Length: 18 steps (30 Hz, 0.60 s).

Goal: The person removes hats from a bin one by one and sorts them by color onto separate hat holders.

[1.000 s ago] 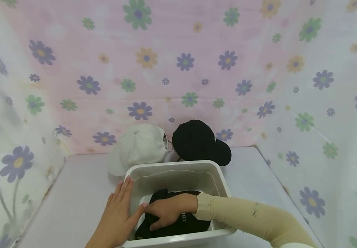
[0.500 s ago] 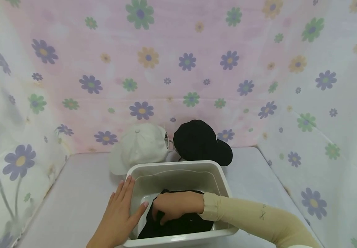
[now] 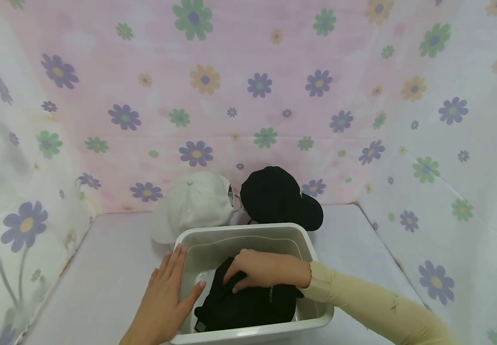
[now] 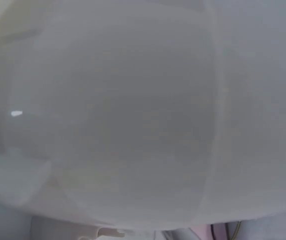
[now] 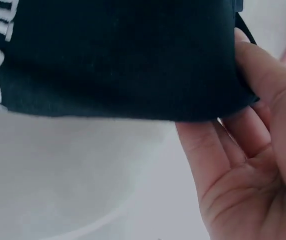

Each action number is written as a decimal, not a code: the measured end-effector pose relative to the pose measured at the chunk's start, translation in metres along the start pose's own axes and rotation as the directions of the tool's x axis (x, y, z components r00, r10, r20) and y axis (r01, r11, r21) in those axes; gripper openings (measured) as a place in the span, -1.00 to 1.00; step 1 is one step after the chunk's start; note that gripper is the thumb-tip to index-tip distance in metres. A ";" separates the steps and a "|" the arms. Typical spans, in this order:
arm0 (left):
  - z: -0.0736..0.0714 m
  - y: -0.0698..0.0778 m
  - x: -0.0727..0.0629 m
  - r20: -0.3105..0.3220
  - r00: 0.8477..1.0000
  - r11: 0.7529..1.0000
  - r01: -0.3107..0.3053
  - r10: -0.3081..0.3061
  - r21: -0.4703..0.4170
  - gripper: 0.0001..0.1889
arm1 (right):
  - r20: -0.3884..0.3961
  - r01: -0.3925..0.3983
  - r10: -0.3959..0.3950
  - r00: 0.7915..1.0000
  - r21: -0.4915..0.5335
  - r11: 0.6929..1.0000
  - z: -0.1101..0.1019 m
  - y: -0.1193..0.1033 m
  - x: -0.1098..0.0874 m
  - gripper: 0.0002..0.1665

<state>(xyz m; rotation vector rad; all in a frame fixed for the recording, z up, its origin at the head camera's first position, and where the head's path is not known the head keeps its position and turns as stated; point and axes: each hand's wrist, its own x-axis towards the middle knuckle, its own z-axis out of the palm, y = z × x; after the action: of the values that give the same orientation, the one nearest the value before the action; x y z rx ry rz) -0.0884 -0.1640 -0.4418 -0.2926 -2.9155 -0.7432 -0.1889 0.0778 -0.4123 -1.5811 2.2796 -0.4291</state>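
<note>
A black cap with white lettering [image 3: 248, 304] sits inside a white plastic bin [image 3: 244, 230]. My right hand [image 3: 263, 268] reaches in from the right and pinches the cap's upper edge. In the right wrist view the thumb lies on one face of the black cloth [image 5: 122, 65], and the fingers of the right hand [image 5: 243, 150] go behind it. My left hand [image 3: 162, 292] rests along the bin's left rim, fingers straight and thumb over the inside. Only the bin's smooth pale wall [image 4: 132, 125] fills most of the left wrist view.
Behind the bin, a white cap [image 3: 198, 201] and a second black cap [image 3: 274, 199] stand side by side on the white table [image 3: 110, 258]. Flower-printed cloth [image 3: 248, 57] walls in the back and both sides.
The right hand has shifted right and slightly up inside the bin, lifting and turning the black cap's upper edge. The left hand stays put on the rim.
</note>
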 end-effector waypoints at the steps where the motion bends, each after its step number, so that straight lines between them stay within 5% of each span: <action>1: 0.000 0.001 0.000 -0.002 1.000 1.000 0.004 -0.004 0.015 -0.07 | -0.012 -0.006 0.006 1.000 0.008 1.000 -0.002 0.001 -0.004 -0.66; 11: -0.001 0.005 -0.001 -0.015 1.000 0.991 0.014 -0.012 0.135 -0.07 | -0.129 -0.076 0.094 0.987 0.135 0.988 -0.027 0.005 -0.039 -0.57; 18: -0.002 0.001 -0.002 -0.003 1.000 0.994 -0.022 0.022 0.103 -0.14 | -0.200 -0.073 0.099 0.975 0.135 0.988 -0.050 0.001 -0.059 -0.58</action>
<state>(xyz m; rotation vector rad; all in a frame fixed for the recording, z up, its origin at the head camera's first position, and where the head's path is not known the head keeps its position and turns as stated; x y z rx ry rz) -0.0864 -0.1644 -0.4396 -0.3118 -2.9290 -0.5876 -0.1920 0.1360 -0.3616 -1.4284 2.4079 -0.7307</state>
